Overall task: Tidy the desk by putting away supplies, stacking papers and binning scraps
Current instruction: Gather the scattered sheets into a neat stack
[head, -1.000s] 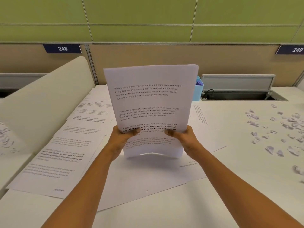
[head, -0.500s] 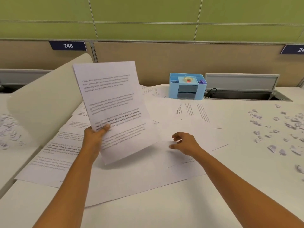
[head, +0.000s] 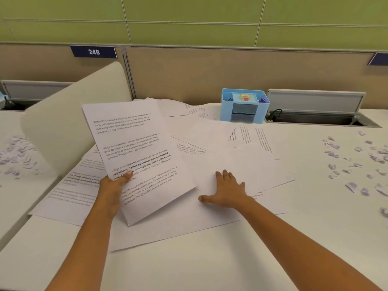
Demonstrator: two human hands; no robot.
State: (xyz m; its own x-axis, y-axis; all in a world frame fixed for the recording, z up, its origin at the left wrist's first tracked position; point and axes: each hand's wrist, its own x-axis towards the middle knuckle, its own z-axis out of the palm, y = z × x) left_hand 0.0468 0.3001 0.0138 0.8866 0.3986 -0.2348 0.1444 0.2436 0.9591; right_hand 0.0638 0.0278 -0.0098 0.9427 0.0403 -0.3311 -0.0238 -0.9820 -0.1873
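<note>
Bare table [head: 189, 265] lies open along the near edge. Paper scraps [head: 352, 164] crowd the right side, and the blue organizer [head: 244, 106] stands at the back. Your right hand [head: 227, 191] lies flat with fingers spread, pressing on the loose sheets [head: 247, 162]; half a second ago it hovered curled above them. Your left hand [head: 113, 185] grips the stack of papers [head: 134, 148] at its left edge, thumb over the print, lower than before. The stack sits tilted above the table's left side, its long axis running away from you, its top leaning toward the cream divider [head: 69, 122].
</note>
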